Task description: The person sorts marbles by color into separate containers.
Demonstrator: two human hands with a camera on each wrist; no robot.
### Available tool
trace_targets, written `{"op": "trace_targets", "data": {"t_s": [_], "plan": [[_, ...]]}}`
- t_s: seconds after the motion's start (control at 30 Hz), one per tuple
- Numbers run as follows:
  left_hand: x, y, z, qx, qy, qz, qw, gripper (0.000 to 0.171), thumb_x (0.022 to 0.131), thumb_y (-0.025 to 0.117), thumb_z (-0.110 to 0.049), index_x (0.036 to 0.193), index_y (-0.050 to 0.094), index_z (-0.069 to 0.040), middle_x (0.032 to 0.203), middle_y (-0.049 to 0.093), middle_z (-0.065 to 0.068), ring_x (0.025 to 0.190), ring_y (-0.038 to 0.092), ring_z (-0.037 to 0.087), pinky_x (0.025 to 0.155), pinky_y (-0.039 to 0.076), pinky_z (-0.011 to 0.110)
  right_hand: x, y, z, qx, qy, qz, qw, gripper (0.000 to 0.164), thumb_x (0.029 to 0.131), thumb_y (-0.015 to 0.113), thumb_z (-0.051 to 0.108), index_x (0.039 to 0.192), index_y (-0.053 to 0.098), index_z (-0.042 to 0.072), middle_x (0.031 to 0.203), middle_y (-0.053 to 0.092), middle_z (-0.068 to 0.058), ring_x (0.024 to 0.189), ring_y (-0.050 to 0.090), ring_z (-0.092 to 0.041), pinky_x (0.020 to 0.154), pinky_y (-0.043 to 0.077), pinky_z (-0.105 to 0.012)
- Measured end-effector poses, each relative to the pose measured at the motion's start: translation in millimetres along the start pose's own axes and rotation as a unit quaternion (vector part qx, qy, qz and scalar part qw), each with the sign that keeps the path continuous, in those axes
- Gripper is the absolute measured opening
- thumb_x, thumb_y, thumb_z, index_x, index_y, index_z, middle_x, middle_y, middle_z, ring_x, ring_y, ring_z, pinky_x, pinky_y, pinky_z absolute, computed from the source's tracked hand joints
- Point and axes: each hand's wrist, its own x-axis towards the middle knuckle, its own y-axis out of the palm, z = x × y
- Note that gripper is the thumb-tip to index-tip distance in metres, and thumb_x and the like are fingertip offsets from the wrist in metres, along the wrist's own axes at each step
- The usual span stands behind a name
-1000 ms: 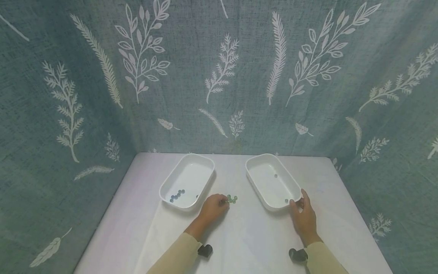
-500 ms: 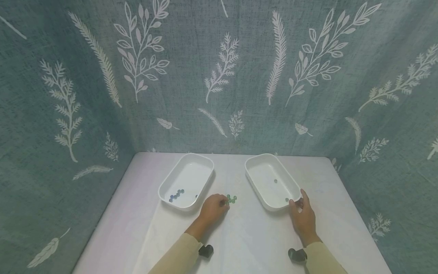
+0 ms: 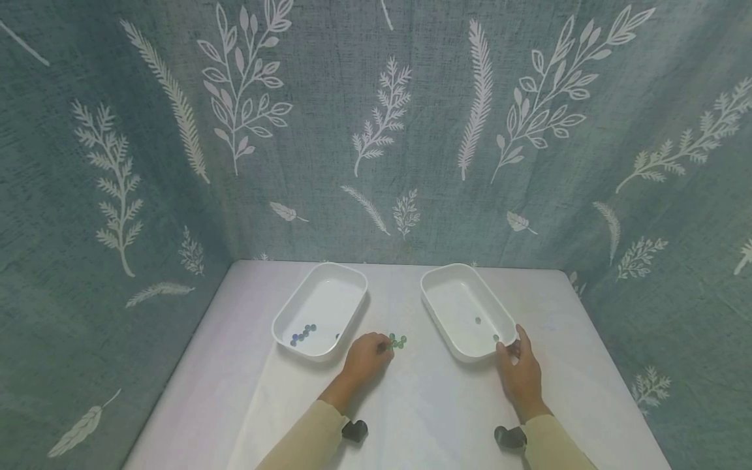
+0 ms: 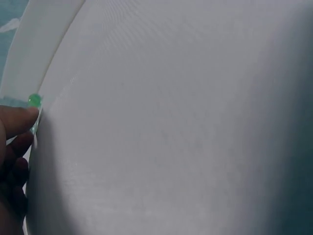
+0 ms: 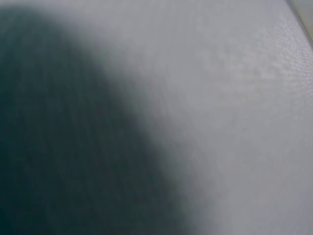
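Observation:
In the head view, several green marbles (image 3: 399, 343) lie in a small cluster on the table between two white trays. My left hand (image 3: 365, 360) is beside them, fingers curled, with thumb and fingertips right at the cluster. The left wrist view shows a green marble (image 4: 34, 100) just past my thumb tip and a glassy bit between thumb and finger. My right hand (image 3: 521, 375) grips the near right corner of the right white tray (image 3: 451, 339), its thumb at the rim. Two small marbles (image 3: 478, 320) are inside that tray. The right wrist view shows neither hand.
The left white tray (image 3: 296, 353) holds several blue marbles (image 3: 302, 336) near its front end and one more by its right wall. Both trays stand on a white-covered table (image 3: 435, 418). A patterned green-grey curtain (image 3: 329, 228) encloses the back and sides.
Inside the right tray, the farther marble has rolled toward the near end, and the nearer one has shifted slightly. Both hands have stayed nearly still.

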Motion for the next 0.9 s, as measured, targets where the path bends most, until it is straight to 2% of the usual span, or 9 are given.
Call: {"op": "trace_targets", "data": {"t_s": [0.27,0.53,0.7,0.9], "plan": [[-0.6,0.0,-0.6,-0.026,-0.013,0.002,0.9996,0.024,0.089,0.069,-0.028,0.110,0.069,-0.015,0.116,0.066,0.003,0.117,0.058,0.025,0.103,0.043,0.042,0,-1,3,-0.003,0.010,0.006,1.000,0.072,0.100,0.044,0.049,0.157,0.009,0.021,0.146,0.041,-0.024,0.136,0.033,-0.044,0.109,0.023,-0.062],[1.6,1.9,-2.1,-0.069,0.005,-0.013,0.9976,0.022,0.088,0.070,-0.023,0.108,0.068,-0.013,0.116,0.067,0.002,0.116,0.058,0.024,0.101,0.044,0.042,-1,-1,2,0.004,0.006,0.004,1.000,0.073,0.100,0.045,0.049,0.157,0.011,0.020,0.144,0.043,-0.024,0.135,0.035,-0.044,0.108,0.024,-0.063],[3.3,2.1,-10.6,-0.086,0.006,-0.022,0.9960,0.020,0.089,0.069,-0.021,0.107,0.068,-0.012,0.115,0.067,0.004,0.116,0.059,0.026,0.100,0.045,0.043,0,0,0,0.009,0.002,0.005,1.000,0.073,0.100,0.046,0.048,0.157,0.011,0.021,0.143,0.044,-0.024,0.134,0.036,-0.044,0.108,0.024,-0.063],[9.3,1.6,-20.7,-0.108,0.004,-0.019,0.9939,0.020,0.089,0.068,-0.022,0.107,0.069,-0.014,0.108,0.067,-0.001,0.104,0.062,0.020,0.090,0.051,0.039,0,0,-1,0.004,0.002,0.000,1.000,0.073,0.100,0.046,0.049,0.157,0.012,0.020,0.143,0.044,-0.024,0.134,0.037,-0.044,0.108,0.025,-0.063]]}}
